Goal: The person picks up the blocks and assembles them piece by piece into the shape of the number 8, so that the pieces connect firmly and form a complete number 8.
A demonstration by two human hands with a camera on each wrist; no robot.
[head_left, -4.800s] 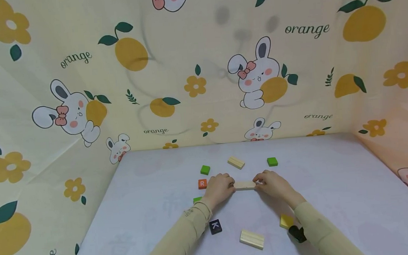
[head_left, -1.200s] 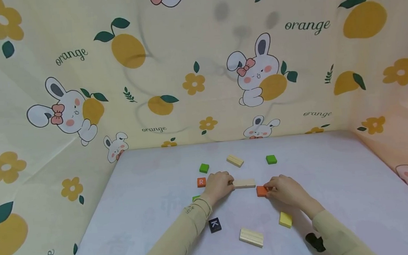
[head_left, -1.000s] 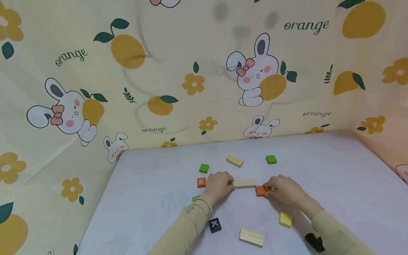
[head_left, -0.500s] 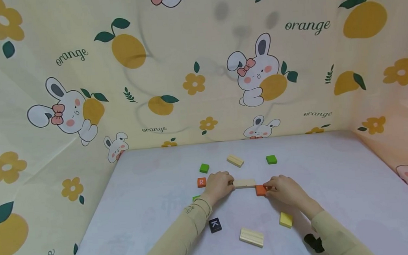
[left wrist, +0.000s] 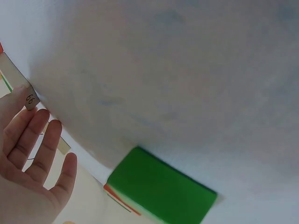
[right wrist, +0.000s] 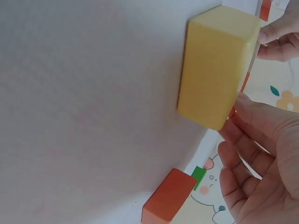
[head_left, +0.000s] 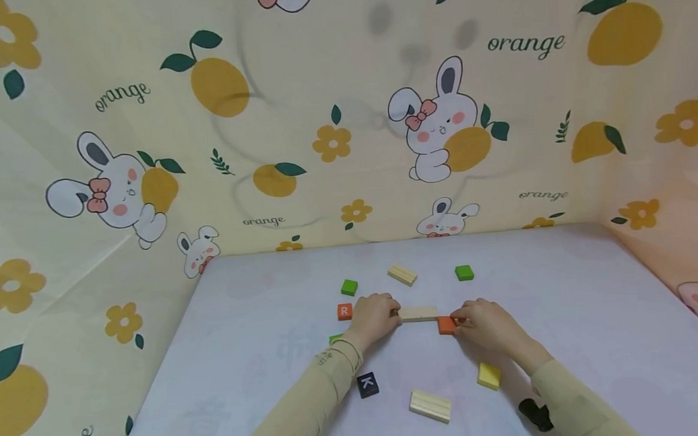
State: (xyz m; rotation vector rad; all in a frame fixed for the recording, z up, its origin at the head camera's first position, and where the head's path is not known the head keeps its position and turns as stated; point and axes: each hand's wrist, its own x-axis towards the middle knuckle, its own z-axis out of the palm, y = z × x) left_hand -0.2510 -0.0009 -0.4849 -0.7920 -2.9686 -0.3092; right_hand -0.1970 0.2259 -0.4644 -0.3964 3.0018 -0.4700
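Note:
My left hand [head_left: 373, 319] pinches the left end of a pale wooden plank [head_left: 418, 314], which lies crosswise mid-table. In the left wrist view, thumb and fingers grip the plank's end [left wrist: 31, 99], marked with two digits. At the plank's right end, my right hand [head_left: 487, 323] pinches an orange block [head_left: 446, 325], set right at the plank's near corner. That block is mostly hidden in the right wrist view, where a yellow block [right wrist: 215, 67] stands in front of the right hand [right wrist: 264, 156].
Nearby lie an orange R block [head_left: 345, 311], several green blocks [head_left: 465, 273], a black K block [head_left: 368, 385] and two more wooden planks [head_left: 430, 406], one near, one far. A red-orange block [right wrist: 170, 196] shows in the right wrist view. A patterned cloth [head_left: 293, 114] rises behind.
My right hand has let go of the plank's right end, taken hold of the orange block and slid it left to the plank's corner. The left hand stays on the plank.

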